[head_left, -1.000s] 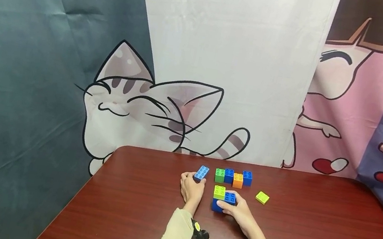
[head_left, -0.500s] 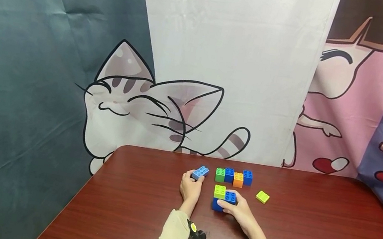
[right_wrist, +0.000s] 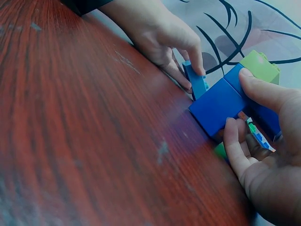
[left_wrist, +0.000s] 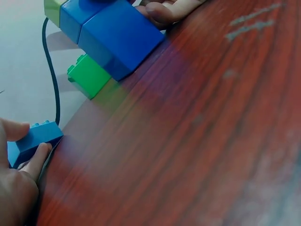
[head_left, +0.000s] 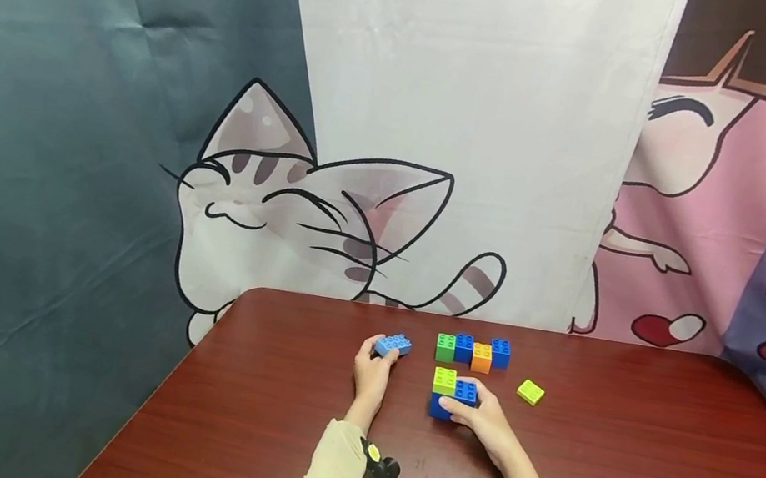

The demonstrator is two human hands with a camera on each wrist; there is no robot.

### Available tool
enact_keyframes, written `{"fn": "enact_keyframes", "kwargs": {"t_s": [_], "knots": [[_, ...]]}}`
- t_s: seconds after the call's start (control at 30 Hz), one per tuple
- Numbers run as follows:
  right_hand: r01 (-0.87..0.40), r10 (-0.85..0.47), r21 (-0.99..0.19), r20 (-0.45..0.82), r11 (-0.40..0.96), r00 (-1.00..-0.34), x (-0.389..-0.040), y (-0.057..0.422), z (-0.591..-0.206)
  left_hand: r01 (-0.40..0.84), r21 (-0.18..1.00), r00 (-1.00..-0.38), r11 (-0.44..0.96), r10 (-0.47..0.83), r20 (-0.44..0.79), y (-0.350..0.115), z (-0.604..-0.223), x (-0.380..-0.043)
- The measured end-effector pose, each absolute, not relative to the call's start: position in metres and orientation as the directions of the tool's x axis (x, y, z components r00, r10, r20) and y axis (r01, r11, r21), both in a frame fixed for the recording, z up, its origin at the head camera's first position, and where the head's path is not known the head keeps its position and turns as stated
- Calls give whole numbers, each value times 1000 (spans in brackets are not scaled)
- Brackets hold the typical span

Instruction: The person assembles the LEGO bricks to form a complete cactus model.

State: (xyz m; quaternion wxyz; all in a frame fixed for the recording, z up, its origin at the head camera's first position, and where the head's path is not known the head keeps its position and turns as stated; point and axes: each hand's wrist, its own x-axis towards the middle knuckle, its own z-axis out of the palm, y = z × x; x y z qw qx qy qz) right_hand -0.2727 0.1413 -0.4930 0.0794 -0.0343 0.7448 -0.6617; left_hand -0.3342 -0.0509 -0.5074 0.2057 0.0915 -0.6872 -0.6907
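A light blue toy building brick (head_left: 393, 345) with two rows of studs is pinched between the thumb and fingers of my left hand (head_left: 372, 371). The left wrist view shows the same brick (left_wrist: 35, 140) from its side. My right hand (head_left: 484, 416) grips a small stack of dark blue bricks (head_left: 443, 407) by its right side, with a lime green brick (head_left: 445, 380) on the stack's upper left. In the right wrist view the right thumb presses the blue stack (right_wrist: 218, 107) near the lime brick (right_wrist: 260, 66). The hands stand apart, left and right.
Behind the stack lies a row of bricks: green (head_left: 445, 348), blue (head_left: 463, 348), orange (head_left: 481, 358) and another blue (head_left: 500, 353). A flat lime piece (head_left: 530, 392) lies to the right on the brown table (head_left: 649, 470). A printed curtain (head_left: 508, 125) hangs behind the table's far edge.
My left hand has turned the light blue brick from nearly lengthwise to more crosswise, and has moved slightly left, away from the stack. The right hand keeps its grip with little movement.
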Motion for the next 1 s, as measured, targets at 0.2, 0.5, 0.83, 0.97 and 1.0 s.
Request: {"fn": "enact_keyframes", "kwargs": {"t_s": [0.2,0.5,0.83,0.97,1.0], "knots": [[44,-162,-992,-63,119,-985,-273,141,-495,187,971,-921,-150,-371,120,-52,-508,-334],[47,-164,-992,-66,115,-984,-273,140,-495,168,943,-952,-286,-296,79,-55,-506,-334],[32,-185,-992,-55,122,-981,-271,139,-498,56,943,-976,-327,-215,-17,-63,-505,-323],[22,-176,-993,-43,116,-984,-271,140,-498,73,930,-976,-361,-216,-7,-60,-502,-323],[22,-171,-993,-41,112,-984,-272,141,-498,76,926,-976,-369,-219,-7,-59,-501,-324]]}}
